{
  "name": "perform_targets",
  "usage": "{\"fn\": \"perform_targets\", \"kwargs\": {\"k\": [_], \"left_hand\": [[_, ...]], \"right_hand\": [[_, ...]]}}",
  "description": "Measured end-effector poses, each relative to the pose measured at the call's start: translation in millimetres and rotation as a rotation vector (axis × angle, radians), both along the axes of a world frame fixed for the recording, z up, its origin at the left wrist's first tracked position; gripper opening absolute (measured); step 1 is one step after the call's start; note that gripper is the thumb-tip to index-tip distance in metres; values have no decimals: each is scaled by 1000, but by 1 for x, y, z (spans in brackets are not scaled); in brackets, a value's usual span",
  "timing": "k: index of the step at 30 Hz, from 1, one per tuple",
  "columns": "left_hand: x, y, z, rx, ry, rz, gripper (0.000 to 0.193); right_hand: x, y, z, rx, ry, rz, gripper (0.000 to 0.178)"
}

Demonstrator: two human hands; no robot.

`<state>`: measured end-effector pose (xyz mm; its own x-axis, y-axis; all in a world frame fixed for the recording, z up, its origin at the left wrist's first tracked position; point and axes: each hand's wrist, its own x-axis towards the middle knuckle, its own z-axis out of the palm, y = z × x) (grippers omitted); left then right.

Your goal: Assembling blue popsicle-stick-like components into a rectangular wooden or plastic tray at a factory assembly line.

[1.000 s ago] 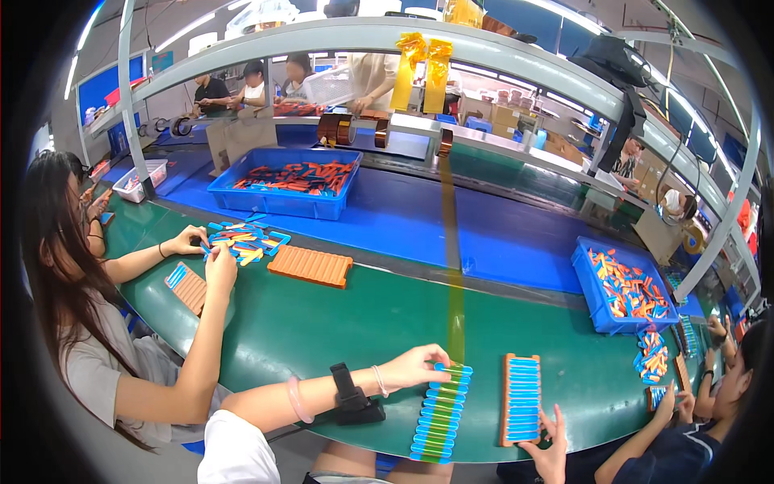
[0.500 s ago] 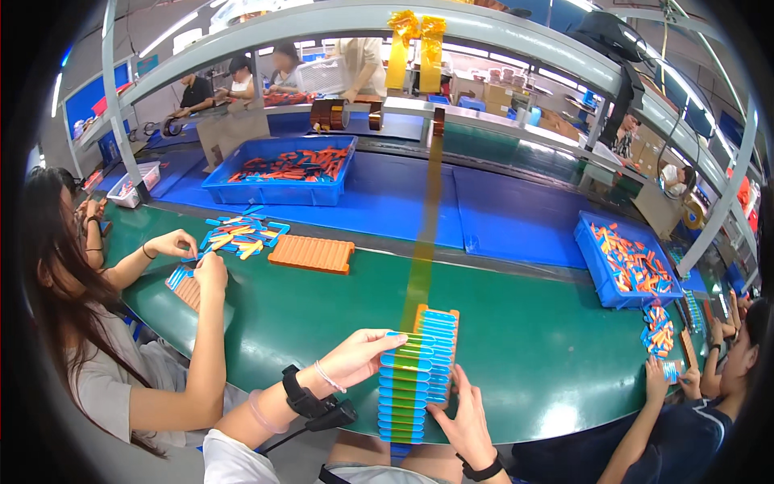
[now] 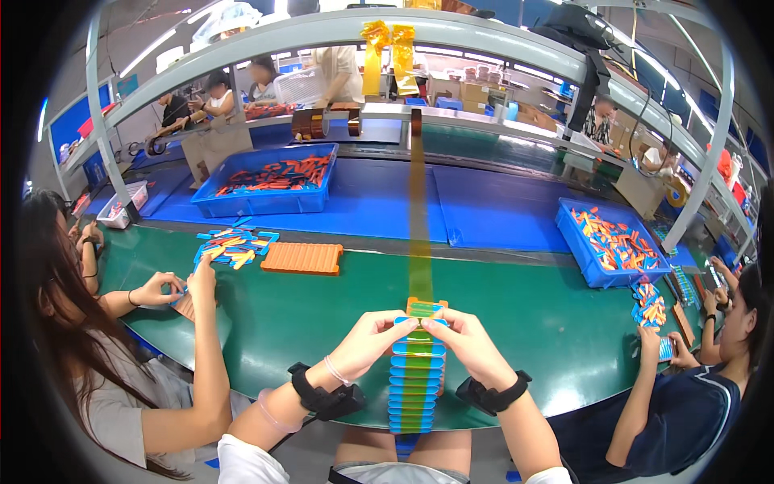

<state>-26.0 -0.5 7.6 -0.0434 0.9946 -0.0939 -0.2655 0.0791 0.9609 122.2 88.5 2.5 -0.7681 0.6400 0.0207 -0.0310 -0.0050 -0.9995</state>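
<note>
A long tray of blue slats (image 3: 416, 379), with an orange slat at its far end, lies on the green belt (image 3: 322, 315) right in front of me. My left hand (image 3: 372, 340) grips its far left edge. My right hand (image 3: 470, 345) grips the far right edge opposite. Both thumbs press on the top slats near the orange end. Each wrist wears a black strap.
An orange ribbed tray (image 3: 302, 257) and a small blue tray of mixed pieces (image 3: 235, 245) lie at the left, where a person (image 3: 113, 355) works. Blue bins (image 3: 268, 178) (image 3: 613, 240) hold coloured pieces. Another person (image 3: 685, 387) sits at the right. A yellow strip (image 3: 419, 234) runs along the belt.
Both my hands have come together on the blue slat tray, which now lies centred before me. A second ago only my left hand reached for it, further right.
</note>
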Motion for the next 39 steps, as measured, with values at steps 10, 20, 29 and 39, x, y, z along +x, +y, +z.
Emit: {"fn": "perform_targets", "kwargs": {"k": [10,20,29,39], "left_hand": [[44,-51,-47,41,372,1,14],[45,-92,-82,147,627,-205,17],[36,-44,-94,178,1323,178,61],[87,-79,-96,103,1257,202,65]], "right_hand": [[59,-59,-36,-51,57,-44,12],[94,-101,-87,-134,-103,15,5],[93,-103,-81,-317,-122,-199,5],[91,-111,-81,-358,-165,-512,23]]}}
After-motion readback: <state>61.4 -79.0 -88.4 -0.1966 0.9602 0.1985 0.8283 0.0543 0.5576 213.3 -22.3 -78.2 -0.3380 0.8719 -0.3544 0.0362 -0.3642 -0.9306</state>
